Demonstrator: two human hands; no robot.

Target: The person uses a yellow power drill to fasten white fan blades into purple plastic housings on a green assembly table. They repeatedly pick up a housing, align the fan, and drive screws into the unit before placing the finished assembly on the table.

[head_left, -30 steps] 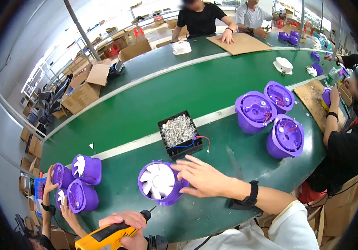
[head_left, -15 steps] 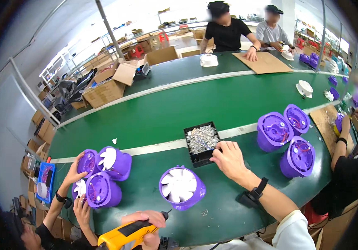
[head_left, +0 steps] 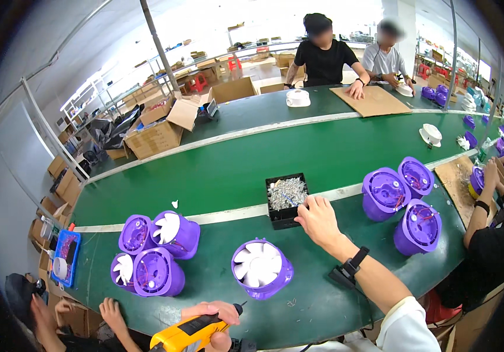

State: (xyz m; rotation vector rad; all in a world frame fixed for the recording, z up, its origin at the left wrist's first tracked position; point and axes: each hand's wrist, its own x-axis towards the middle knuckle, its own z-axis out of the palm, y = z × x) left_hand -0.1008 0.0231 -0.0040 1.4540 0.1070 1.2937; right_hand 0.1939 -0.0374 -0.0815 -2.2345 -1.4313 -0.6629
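Observation:
A purple round fan housing with white blades (head_left: pixel 262 267) lies face up on the green belt table (head_left: pixel 217 176) in front of me. My left hand (head_left: pixel 212 312) grips a yellow electric screwdriver (head_left: pixel 183 334) at the near edge, left of the fan. My right hand (head_left: pixel 318 218), with a black band on its wrist, reaches to the right rim of a small black tray of silver screws (head_left: pixel 286 196). Its fingertips are bent down at the screws. Any screw between the fingers is hidden.
Three purple housings (head_left: pixel 386 193) stand to the right, and several more (head_left: pixel 158 252) are at the left beside another person's hands (head_left: pixel 114 311). A co-worker's arm (head_left: pixel 484 208) works at the right edge. Cardboard sheet (head_left: pixel 369 100), white fans (head_left: pixel 298 98) and two people are across the table.
My right hand left the purple fan and moved up and right to the screw tray. My left hand kept the screwdriver. The view has shifted.

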